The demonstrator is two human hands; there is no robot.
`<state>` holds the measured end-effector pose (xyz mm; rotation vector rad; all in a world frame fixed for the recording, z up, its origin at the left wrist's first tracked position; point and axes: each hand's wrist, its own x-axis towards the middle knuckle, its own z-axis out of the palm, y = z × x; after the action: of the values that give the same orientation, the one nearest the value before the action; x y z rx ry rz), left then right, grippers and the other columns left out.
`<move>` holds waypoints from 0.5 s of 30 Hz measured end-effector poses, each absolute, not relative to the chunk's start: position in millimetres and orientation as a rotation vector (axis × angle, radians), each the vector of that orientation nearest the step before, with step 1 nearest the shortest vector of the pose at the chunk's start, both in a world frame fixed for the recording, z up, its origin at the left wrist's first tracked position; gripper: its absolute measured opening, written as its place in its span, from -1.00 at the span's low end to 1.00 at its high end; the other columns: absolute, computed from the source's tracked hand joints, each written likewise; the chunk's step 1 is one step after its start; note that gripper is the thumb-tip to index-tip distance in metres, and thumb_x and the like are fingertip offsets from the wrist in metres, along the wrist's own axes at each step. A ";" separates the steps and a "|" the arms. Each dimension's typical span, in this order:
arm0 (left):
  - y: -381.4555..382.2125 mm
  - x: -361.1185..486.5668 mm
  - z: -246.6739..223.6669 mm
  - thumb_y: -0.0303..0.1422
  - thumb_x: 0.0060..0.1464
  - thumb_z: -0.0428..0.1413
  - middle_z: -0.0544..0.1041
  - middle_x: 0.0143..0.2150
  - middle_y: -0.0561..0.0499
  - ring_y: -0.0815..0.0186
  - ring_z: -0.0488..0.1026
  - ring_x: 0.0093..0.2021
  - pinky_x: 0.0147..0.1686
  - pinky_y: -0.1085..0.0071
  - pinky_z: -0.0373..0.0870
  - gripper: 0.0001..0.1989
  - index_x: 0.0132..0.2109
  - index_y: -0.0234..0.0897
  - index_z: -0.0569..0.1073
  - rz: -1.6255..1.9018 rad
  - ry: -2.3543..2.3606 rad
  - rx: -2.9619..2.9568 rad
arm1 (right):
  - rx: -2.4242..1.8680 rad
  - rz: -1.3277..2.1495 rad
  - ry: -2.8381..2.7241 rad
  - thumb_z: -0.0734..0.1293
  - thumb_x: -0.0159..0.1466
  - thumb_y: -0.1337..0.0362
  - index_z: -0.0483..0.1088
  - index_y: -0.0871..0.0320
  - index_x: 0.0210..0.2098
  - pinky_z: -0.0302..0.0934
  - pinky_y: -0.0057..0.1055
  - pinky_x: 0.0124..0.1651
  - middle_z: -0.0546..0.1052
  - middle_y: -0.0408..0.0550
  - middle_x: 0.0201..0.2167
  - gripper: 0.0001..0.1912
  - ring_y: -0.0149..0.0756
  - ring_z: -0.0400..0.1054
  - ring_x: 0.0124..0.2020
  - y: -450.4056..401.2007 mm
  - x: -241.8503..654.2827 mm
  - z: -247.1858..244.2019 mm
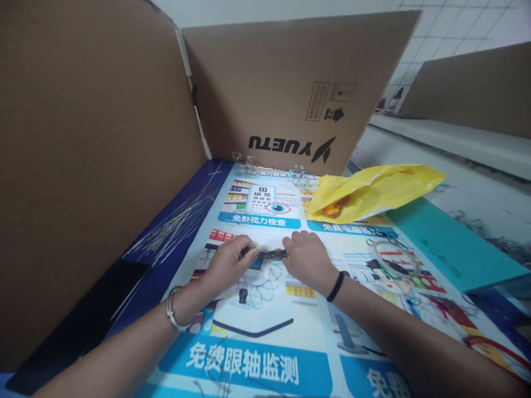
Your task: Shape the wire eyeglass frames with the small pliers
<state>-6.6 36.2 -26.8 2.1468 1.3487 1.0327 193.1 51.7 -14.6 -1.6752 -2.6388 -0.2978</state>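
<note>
In the head view, my right hand (307, 260) is closed round the handles of a pair of pliers (272, 254), whose dark metal jaws point left. Across from it, my left hand (233, 258) is pinched at the jaw end; what lies between its fingers is too small to make out. Thin looped wires (265, 287) hang or lie just below the pliers, over the printed sheet (249, 345). A silver bangle is on my left wrist and a black band on my right.
Long thin wires (178, 221) lie at the left. Tall cardboard panels (290, 83) stand behind and left. A yellow bag (381, 190), a teal sheet (460, 243) and a wire coil (396, 258) are at the right. Small clear pieces (298, 174) sit by the back panel.
</note>
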 end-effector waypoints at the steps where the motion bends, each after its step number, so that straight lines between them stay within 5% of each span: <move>1: 35.9 -6.1 -26.9 -0.38 0.10 -0.02 0.31 -0.51 0.12 0.41 0.26 -0.45 -0.42 0.49 0.18 -0.83 -0.45 -0.26 0.27 1.039 1.352 2.145 | -1.684 -0.295 -2.634 0.24 0.16 0.18 0.36 0.18 -0.26 -0.05 -0.27 -0.16 0.42 0.07 -0.27 -0.77 -0.15 0.23 -0.17 51.4 192.5 -14.8; 15: 29.0 0.0 -26.9 -0.34 0.13 -0.05 0.33 -0.53 0.11 0.40 0.27 -0.50 -0.46 0.49 0.17 -0.82 -0.44 -0.24 0.28 1.032 1.510 2.166 | -1.695 -0.322 -2.577 0.24 0.17 0.15 0.36 0.18 -0.28 -0.01 -0.27 -0.21 0.43 0.07 -0.31 -0.77 -0.13 0.26 -0.22 49.2 187.7 -19.3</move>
<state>0.0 29.0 -26.9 2.1658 1.5098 1.0320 187.7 49.2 -19.3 -1.6948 -2.5769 -0.3219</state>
